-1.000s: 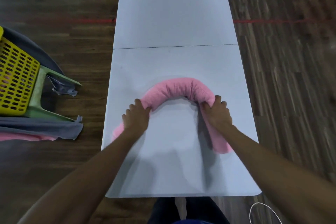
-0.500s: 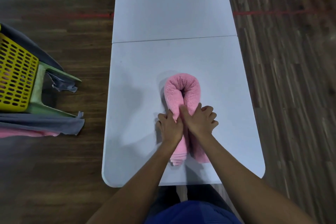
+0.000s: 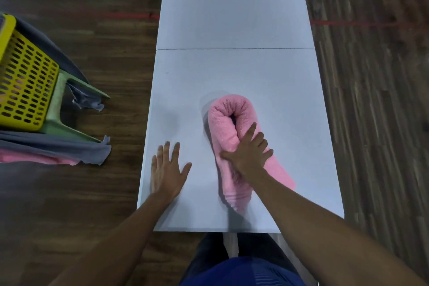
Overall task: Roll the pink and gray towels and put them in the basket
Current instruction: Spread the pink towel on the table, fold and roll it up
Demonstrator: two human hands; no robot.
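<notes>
A rolled pink towel (image 3: pixel 226 123) lies on the white table (image 3: pixel 232 72), bent double so its two ends point toward me. My right hand (image 3: pixel 249 152) lies across both halves with fingers spread, thumb on the left half, pressing them together. My left hand (image 3: pixel 168 167) rests flat on the bare table to the towel's left, fingers straight, holding nothing. The yellow perforated basket (image 3: pixel 25 86) stands on a green stool at the far left. A gray towel (image 3: pixel 58 146) and a pink one (image 3: pixel 37 158) hang below the basket.
The green stool (image 3: pixel 69 111) sits on the dark wooden floor left of the table. More gray cloth (image 3: pixel 86 100) drapes behind the stool leg. A seam crosses the table beyond the towel. My legs show below the near table edge.
The pink roll went from a wide arch to a tight fold. My left hand has let go and moved left onto the table; my right hand now presses on the folded roll alone.
</notes>
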